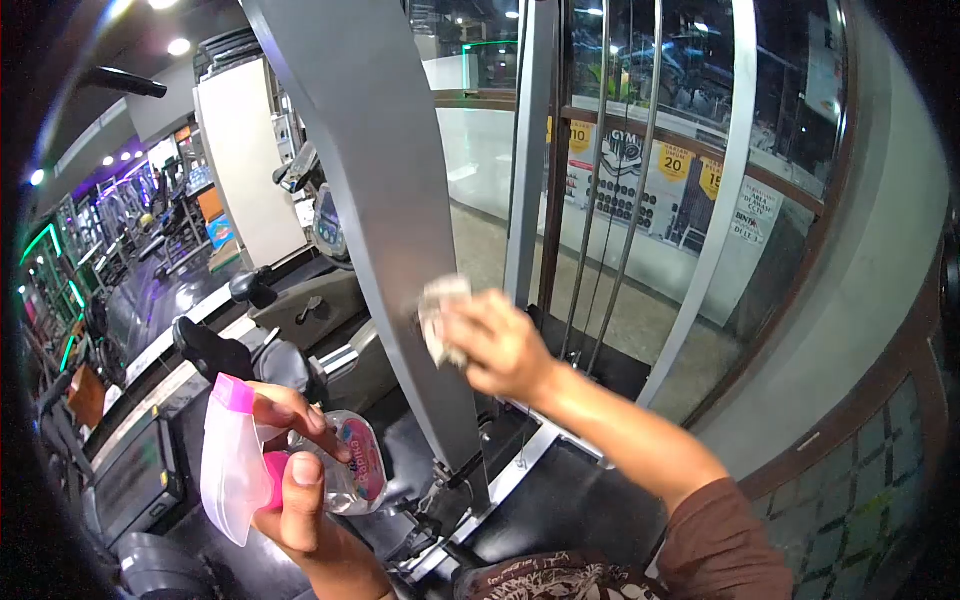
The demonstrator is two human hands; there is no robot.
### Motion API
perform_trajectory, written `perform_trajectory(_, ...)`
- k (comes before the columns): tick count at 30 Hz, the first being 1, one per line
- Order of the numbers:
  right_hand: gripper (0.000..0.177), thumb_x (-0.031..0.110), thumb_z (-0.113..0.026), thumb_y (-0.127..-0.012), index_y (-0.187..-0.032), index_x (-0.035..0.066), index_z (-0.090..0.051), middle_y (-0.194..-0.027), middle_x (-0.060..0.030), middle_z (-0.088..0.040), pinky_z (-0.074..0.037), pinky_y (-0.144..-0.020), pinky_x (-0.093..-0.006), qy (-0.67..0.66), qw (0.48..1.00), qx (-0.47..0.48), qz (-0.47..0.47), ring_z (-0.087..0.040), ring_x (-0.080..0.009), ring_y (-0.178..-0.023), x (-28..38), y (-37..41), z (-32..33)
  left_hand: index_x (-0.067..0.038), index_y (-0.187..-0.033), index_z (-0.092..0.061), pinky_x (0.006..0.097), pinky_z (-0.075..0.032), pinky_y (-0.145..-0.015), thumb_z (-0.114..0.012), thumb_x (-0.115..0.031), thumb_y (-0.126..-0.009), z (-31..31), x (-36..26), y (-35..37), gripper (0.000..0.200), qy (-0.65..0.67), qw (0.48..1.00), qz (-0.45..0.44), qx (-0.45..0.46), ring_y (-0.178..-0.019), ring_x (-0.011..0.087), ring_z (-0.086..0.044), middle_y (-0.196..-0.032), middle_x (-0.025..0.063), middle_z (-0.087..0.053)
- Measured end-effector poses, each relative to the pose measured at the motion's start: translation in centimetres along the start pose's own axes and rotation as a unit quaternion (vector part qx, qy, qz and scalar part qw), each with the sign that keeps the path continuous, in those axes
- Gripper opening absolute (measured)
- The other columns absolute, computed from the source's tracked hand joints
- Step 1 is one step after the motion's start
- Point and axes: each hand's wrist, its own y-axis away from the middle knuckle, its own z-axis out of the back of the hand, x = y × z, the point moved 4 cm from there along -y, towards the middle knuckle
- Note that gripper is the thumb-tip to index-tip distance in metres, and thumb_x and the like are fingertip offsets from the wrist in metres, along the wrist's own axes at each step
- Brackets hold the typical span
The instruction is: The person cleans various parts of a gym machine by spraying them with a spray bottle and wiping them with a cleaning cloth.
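My left hand [300,500] is wrapped around the neck of a spray bottle [232,465] with a translucent white head and a pink nozzle. Its clear body carries a pink and blue label and leans to the right, partly behind my fingers. With my right hand [500,345] I press a crumpled light-coloured cloth [443,318] against the broad grey upright [385,200] of a gym machine. Slight blur shows on the cloth and fingers.
Steel guide rods [632,180] and a cable run beside a second, slimmer post [690,270]. A stationary bike [320,300] stands left of the upright. Glass panels with posters [620,180] lie behind, and a pale wall [860,270] is at the right.
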Motion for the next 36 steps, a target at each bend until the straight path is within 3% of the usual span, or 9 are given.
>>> perform_trajectory(5, 0.032, 0.003, -0.073, -0.071, -0.101, 0.009, -0.061, -0.104, -0.0127, -0.058, -0.051, -0.080, -0.0456, -0.052, 0.980, -0.187, 0.034, -0.060, -0.0369, -0.094, -2.1, -15.2, 5.8, 0.003, -0.125, -0.047, 0.0292, -0.046, -0.053, -0.064, -0.028, -0.089, 0.4, 0.9, 2.0, 0.051, -0.031, 0.999, -0.013, 0.042, -0.066, 0.0172, -0.051, -0.093, 0.0120, -0.049)
perform_trajectory(7, 0.034, 0.003, -0.073, -0.071, -0.102, 0.010, -0.063, -0.104, -0.0115, -0.057, -0.051, -0.077, -0.0456, -0.032, 0.977, -0.207, 0.028, -0.058, -0.0374, -0.090, -2.5, -16.1, 3.9, 0.004, -0.113, -0.050, 0.0294, -0.049, -0.056, -0.068, -0.024, -0.083, 0.5, 1.4, 3.1, 0.045, -0.018, 0.999, 0.040, 0.009, -0.070, 0.0174, -0.053, -0.091, 0.0125, -0.051)
perform_trajectory(13, 0.041, 0.002, -0.068, -0.068, -0.108, 0.010, -0.067, -0.100, -0.0106, -0.056, -0.049, -0.078, -0.0484, -0.003, 0.986, -0.163, -0.023, -0.056, -0.0387, -0.087, -0.5, -5.0, -2.6, 0.005, -0.101, -0.059, 0.0285, -0.053, -0.063, -0.074, -0.009, -0.080, 3.6, 6.2, 8.8, 0.030, -0.108, 0.979, 0.174, 0.001, -0.071, 0.0166, -0.061, -0.081, 0.0086, -0.060)
perform_trajectory(14, 0.043, 0.002, -0.068, -0.068, -0.110, 0.009, -0.067, -0.099, -0.0108, -0.055, -0.049, -0.080, -0.0482, -0.011, 0.989, -0.149, -0.013, -0.056, -0.0392, -0.088, 0.0, -2.5, -3.2, 0.002, -0.094, -0.063, 0.0265, -0.049, -0.061, -0.073, -0.008, -0.081, 4.2, 8.2, 10.0, 0.020, -0.214, 0.970, 0.098, 0.058, -0.064, 0.0144, -0.058, -0.077, 0.0062, -0.060)
perform_trajectory(19, 0.039, 0.002, -0.071, -0.066, -0.105, 0.009, -0.071, -0.101, -0.0120, -0.057, -0.051, -0.080, -0.0460, -0.089, 0.991, -0.027, -0.099, -0.057, -0.0382, -0.090, -0.1, 6.9, -4.9, -0.001, -0.079, -0.058, 0.0282, -0.040, -0.053, -0.074, -0.006, -0.082, 2.9, 14.6, 15.4, 0.018, -0.282, 0.944, 0.139, 0.104, -0.057, 0.0104, -0.048, -0.064, 0.0036, -0.053)
perform_trajectory(22, 0.031, 0.001, -0.074, -0.069, -0.099, 0.006, -0.069, -0.101, -0.0115, -0.058, -0.052, -0.077, -0.0417, -0.100, 0.984, -0.051, -0.136, -0.060, -0.0328, -0.090, -0.8, 5.1, -3.2, -0.002, -0.080, -0.059, 0.0331, -0.042, -0.055, -0.076, -0.013, -0.081, 3.2, 15.7, 16.8, 0.020, -0.302, 0.927, 0.167, 0.146, -0.056, 0.0175, -0.052, -0.064, 0.0066, -0.056)
perform_trajectory(23, 0.031, 0.000, -0.075, -0.069, -0.098, 0.005, -0.067, -0.102, -0.0115, -0.058, -0.052, -0.076, -0.0407, -0.087, 0.985, -0.099, -0.113, -0.061, -0.0303, -0.091, -0.9, 3.3, -2.1, 0.002, -0.105, -0.063, 0.0294, -0.044, -0.061, -0.074, -0.010, -0.084, 3.7, 16.2, 17.3, 0.027, -0.311, 0.922, 0.155, 0.172, -0.064, 0.0143, -0.052, -0.075, 0.0065, -0.057)
perform_trajectory(28, 0.038, 0.000, -0.075, -0.068, -0.104, 0.006, -0.065, -0.105, -0.0155, -0.057, -0.049, -0.080, -0.0454, -0.087, 0.974, -0.181, -0.106, -0.058, -0.0381, -0.093, -1.2, -4.5, -1.1, 0.004, -0.120, -0.062, 0.0275, -0.048, -0.069, -0.074, -0.008, -0.084, 5.7, 16.1, 17.8, 0.039, -0.291, 0.928, 0.191, 0.133, -0.075, 0.0124, -0.057, -0.086, 0.0044, -0.061)
perform_trajectory(36, 0.048, 0.009, -0.074, -0.065, -0.112, 0.016, -0.065, -0.106, -0.0122, -0.052, -0.044, -0.093, -0.0547, 0.016, 0.992, -0.030, -0.122, -0.053, -0.0386, -0.102, 3.8, 14.7, -11.8, 0.004, -0.123, -0.061, 0.0266, -0.050, -0.073, -0.072, -0.001, -0.084, 7.5, 15.5, 18.1, 0.041, -0.272, 0.934, 0.200, 0.119, -0.079, 0.0115, -0.057, -0.090, 0.0039, -0.060)
